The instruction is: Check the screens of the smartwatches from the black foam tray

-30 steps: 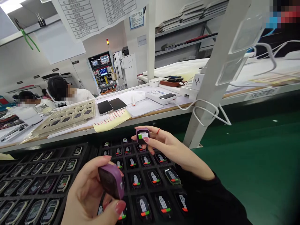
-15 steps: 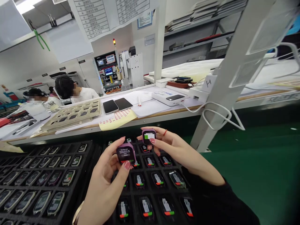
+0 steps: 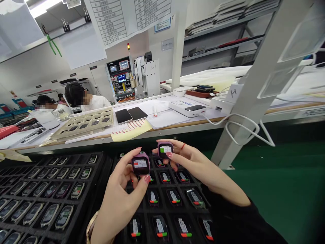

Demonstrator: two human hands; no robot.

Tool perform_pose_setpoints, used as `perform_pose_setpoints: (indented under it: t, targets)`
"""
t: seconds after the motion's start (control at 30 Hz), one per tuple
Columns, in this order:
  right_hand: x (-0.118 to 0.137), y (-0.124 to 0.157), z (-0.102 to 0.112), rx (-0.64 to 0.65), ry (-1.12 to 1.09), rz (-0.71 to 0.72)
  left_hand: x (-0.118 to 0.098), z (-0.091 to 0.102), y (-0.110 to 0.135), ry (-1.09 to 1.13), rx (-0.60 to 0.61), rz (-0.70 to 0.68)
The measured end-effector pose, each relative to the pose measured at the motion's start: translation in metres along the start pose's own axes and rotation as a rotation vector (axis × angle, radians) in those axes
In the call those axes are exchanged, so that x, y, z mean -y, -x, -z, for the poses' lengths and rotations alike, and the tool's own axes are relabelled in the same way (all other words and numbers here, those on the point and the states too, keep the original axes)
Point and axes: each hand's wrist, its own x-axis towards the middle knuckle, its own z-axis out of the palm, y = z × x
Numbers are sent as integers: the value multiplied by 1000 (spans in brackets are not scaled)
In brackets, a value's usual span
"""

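left hand (image 3: 119,196) pinches one watch (image 3: 140,165), right hand (image 3: 193,162) another watch (image 3: 165,149); better keep screens up, fingers off them, over tray (image 3: 101,189).

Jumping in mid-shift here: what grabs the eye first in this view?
Two small purple watch-like devices held up at centre: the left hand grips one with a red and white screen, the right hand one with a green and white screen. Beneath them lie black trays with rows of similar lit devices. Behind, a white workbench carries two phones and a beige tray.
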Motion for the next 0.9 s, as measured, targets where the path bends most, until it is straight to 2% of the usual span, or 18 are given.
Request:
perform_pose_setpoints:
  t: [0.13, 0.33, 0.43, 0.6, 0.9]
  targets:
    - [2, 0, 0, -2, 14, -8, 0, 1, -2, 55, -36, -29]
    - [2, 0, -1, -3, 32, -1, 0, 7, -7, -36, -43, -74]
    - [1, 0, 0, 11, 14, 2, 1, 5, -7, 2, -38, -80]
    - [0, 0, 2, 31, 8, 25, 2, -1, -6, 50, -84, -40]
    - [0, 0, 0, 13, 37, 32, 2, -2, -6, 44, -71, -38]
